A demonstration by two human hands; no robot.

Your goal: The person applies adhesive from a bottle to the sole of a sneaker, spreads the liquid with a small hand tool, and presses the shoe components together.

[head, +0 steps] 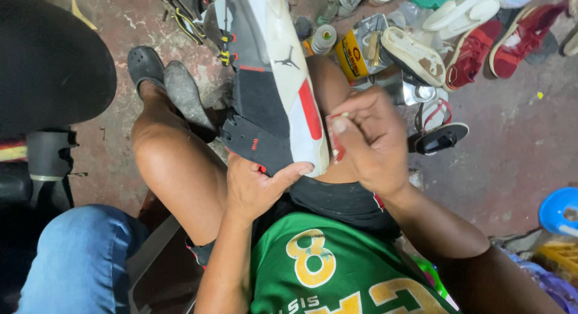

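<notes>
Your left hand is cupped under the heel end of one high-top sneaker, thumb pressed on the white sole edge, holding it tipped up over your lap. Your right hand is closed in a pinch on a small red-and-white scrap that touches the sole's edge near the heel. The sneaker is black and grey with a white sole and a red patch, and it rests against your right knee.

Going outward: two dark clogs sit on the floor by your left foot. Past your knee there's one yellow can with its top open; I can't tell what's inside. Next to it are two small bottles with caps. One loose off-white shoe sole lies worn side up, then two red sneakers side by side, plus a pair of white slides at the top. One black sandal is just right of your hand. A blue round container pokes in at the right edge, contents hidden. Someone's blue-jeaned knee is at lower left.
</notes>
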